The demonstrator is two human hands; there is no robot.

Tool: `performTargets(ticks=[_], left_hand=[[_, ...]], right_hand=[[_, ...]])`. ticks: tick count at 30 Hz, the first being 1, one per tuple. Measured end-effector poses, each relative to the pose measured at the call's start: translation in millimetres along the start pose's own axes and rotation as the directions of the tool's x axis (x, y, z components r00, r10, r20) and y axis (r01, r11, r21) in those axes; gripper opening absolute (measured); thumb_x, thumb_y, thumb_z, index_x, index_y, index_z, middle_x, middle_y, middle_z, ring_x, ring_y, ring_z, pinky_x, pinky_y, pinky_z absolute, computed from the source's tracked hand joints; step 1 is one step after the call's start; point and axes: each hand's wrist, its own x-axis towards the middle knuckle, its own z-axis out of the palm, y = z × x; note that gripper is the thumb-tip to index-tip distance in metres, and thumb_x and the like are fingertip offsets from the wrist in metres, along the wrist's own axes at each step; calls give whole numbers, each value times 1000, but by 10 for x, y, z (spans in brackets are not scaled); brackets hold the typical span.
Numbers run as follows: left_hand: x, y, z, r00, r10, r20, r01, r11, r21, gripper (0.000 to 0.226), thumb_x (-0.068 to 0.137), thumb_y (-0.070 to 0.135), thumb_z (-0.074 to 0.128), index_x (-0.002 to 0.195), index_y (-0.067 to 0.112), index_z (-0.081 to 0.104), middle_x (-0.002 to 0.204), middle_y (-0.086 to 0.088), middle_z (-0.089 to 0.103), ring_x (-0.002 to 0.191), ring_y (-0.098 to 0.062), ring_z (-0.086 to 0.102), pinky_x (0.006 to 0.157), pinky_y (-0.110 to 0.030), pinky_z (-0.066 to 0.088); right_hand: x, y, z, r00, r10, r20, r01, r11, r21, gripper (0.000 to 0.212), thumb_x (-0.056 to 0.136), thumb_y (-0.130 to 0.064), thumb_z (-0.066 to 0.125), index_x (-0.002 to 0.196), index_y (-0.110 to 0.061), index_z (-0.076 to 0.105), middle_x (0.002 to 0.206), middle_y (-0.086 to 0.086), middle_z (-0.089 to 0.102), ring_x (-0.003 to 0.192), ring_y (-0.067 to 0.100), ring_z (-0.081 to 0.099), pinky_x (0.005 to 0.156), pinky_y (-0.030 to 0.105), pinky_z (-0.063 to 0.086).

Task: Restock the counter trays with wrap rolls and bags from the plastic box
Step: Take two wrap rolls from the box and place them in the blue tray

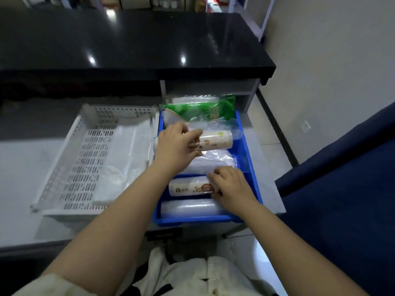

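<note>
Blue plastic frames everything I am working in — the blue box (pixel 249 167) sits on the pale worktop (pixel 19 171), and both my hands are inside it. My left hand (pixel 174 144) is closed around one end of a printed wrap roll (pixel 215 140) lying across the far half of the box, fingers curled over its top. My right hand (pixel 232 188) is curled over the end of a second printed roll (pixel 190 187) in the near half of the box; whether it grips or only rests there I cannot tell.

To do this well, I judge I should lift one roll at a time, keeping it level so it clears the box wall, then carry it to the white perforated tray (pixel 64 163) just beside the box on its left side. A flat stack of clear bags (pixel 126 161) already lies in that tray, along the side nearest the box, so the roll belongs on the bare slotted part.

The rolls are white cylinders with brown and green print, glossy in their wrappers. Beneath them lie soft clear bags (pixel 210 162), a plain clear roll (pixel 190 207) lies against the box's near wall, and a green packet (pixel 203 113) leans at its far end.
</note>
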Motion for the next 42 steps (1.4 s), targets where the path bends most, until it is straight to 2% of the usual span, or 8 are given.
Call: performTargets(ticks=[7, 11, 18, 25, 29, 32, 38, 42], left_hand=[[-300, 91, -2, 992, -129, 7, 128, 989, 77, 61, 65, 42, 81, 122, 31, 61, 102, -6, 55, 92, -28, 52, 76, -41, 45], [-361, 132, -18, 986, -166, -12, 166, 983, 78, 63, 65, 40, 82, 123, 30, 61, 103, -6, 56, 92, -27, 53, 76, -39, 44], [-399, 53, -61, 982, -190, 9, 189, 978, 87, 60, 66, 40, 81, 123, 30, 62, 105, -7, 56, 94, -28, 51, 79, -41, 43], [-382, -58, 6, 985, -172, 29, 168, 980, 111, 59, 70, 43, 78, 125, 34, 59, 110, -5, 55, 99, -26, 50, 85, -42, 39], [-335, -84, 74, 990, -136, 37, 132, 986, 103, 60, 71, 42, 77, 127, 35, 57, 111, -3, 54, 101, -26, 50, 87, -42, 38], [-312, -74, 108, 996, -85, 16, 84, 993, 86, 60, 69, 40, 79, 125, 34, 59, 107, -3, 55, 99, -25, 51, 84, -42, 39], [-277, -83, 120, 1000, -23, -4, 23, 996, 82, 59, 68, 38, 81, 123, 32, 61, 104, -5, 57, 94, -28, 53, 81, -44, 43], [-256, -116, 54, 1000, -22, -13, 23, 997, 73, 57, 68, 38, 81, 122, 31, 62, 104, -6, 57, 93, -29, 53, 82, -44, 42]], right_hand=[[164, 121, -23, 1000, 5, 30, -5, 1000, 12, 46, 69, -31, 76, 108, -22, 54, 109, 4, 56, 99, 25, 49, 87, 38, 42], [291, 247, -66, 997, 37, 63, -37, 999, -2, 46, 74, -31, 74, 115, -21, 56, 114, 7, 55, 104, 27, 46, 91, 42, 40], [236, 187, -51, 995, 73, 64, -76, 996, 52, 23, 87, -29, 62, 109, -26, 60, 110, -3, 60, 100, 19, 48, 91, 36, 41], [-3, 95, -183, 950, 272, 151, -282, 959, 44, 32, 82, -43, 63, 110, -28, 53, 114, -4, 55, 105, 18, 49, 90, 38, 48], [-99, -25, -211, 856, 489, 165, -497, 867, 10, 51, 80, -49, 64, 119, -23, 44, 122, 4, 48, 110, 25, 48, 89, 40, 48], [-103, -129, -227, 795, 573, 199, -594, 802, 62, 58, 81, -51, 62, 123, -22, 36, 128, 7, 38, 109, 29, 48, 84, 41, 51], [-18, -363, -196, 780, 591, 203, -622, 767, 158, 59, 81, -45, 64, 125, -22, 33, 135, 10, 30, 106, 28, 51, 85, 43, 53], [-4, -399, -196, 779, 618, 108, -625, 747, 228, 57, 80, -41, 67, 125, -24, 37, 136, 7, 34, 118, 27, 44, 98, 44, 47]])
